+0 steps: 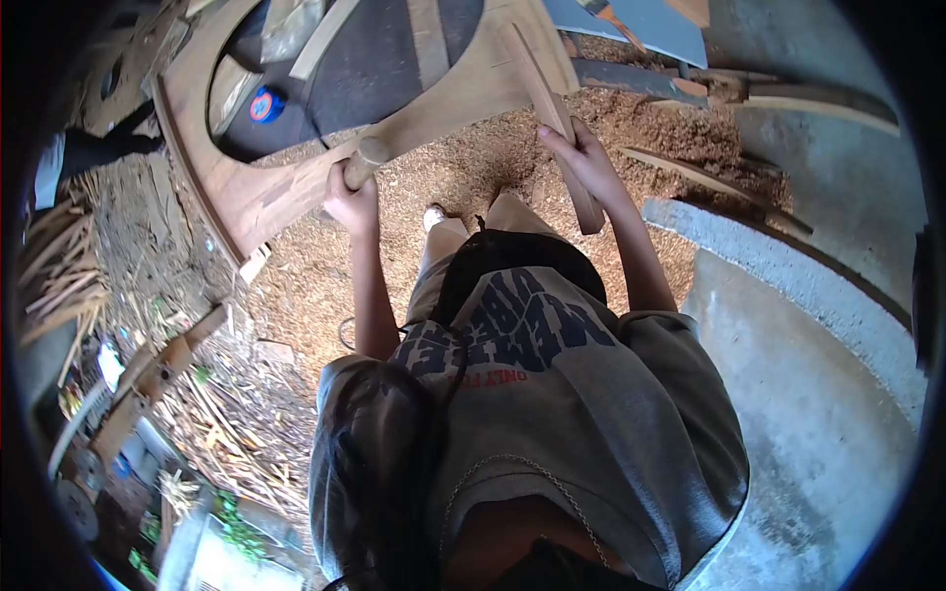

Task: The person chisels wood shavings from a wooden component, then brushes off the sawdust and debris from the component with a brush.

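Note:
My left hand (352,200) is closed around a short, round wooden piece (371,154) with a pale flat end, which looks like a handle or mallet; its lower part is hidden in my fist. My right hand (583,161) grips a long, slightly curved wooden strip (535,81), thumb on top. The strip slants from near my hip up over the right end of a wooden board (419,123) with a large rounded cutout. Both hands are at the board's near side, in front of my body.
A blue and orange tape measure (265,104) lies inside the cutout. Wood shavings (473,163) cover the floor around my feet. At right are a loose wood strip (709,187) and a curved concrete ledge (778,266); a brush (616,22) lies at the top. Scrap sticks (232,414) pile up at left.

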A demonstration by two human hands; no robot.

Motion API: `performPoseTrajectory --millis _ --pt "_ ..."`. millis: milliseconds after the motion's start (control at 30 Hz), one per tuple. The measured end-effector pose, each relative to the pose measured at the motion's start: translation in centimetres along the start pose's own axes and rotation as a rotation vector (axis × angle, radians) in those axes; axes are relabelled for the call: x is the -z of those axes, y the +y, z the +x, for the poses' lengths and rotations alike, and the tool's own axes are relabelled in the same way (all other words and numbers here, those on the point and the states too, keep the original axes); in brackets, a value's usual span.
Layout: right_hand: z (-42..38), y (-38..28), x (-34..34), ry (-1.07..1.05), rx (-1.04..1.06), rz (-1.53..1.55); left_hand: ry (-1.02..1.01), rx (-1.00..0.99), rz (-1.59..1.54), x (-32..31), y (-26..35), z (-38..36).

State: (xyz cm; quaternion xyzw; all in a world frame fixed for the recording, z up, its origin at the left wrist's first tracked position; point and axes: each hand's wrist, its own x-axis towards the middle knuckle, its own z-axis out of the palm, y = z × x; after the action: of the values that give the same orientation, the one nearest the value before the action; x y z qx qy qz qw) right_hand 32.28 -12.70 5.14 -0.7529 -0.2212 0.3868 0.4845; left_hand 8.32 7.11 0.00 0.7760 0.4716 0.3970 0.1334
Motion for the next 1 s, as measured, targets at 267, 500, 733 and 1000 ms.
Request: performPoseTrajectory --millis 267,500,733,1000 --pt "-2.0 2.4 7.6 0.091 -0.133 0.014 -0.503 -0.317 -0.173 -11.5 14.4 0.9" --pt "-1.8 1.2 12.2 0.244 -0.076 -0.026 -0.636 -0.477 -0.080 -19.0 19.2 1.2" --pt "1.7 0.3 13.1 0.428 -0.041 0.109 -0.509 -0.351 -0.145 -21.1 17.4 2.6" --pt "4.4 -1.0 8.8 -0.101 -0.045 -0.330 -0.361 -0.250 -0.113 -20.1 15.4 3.4"
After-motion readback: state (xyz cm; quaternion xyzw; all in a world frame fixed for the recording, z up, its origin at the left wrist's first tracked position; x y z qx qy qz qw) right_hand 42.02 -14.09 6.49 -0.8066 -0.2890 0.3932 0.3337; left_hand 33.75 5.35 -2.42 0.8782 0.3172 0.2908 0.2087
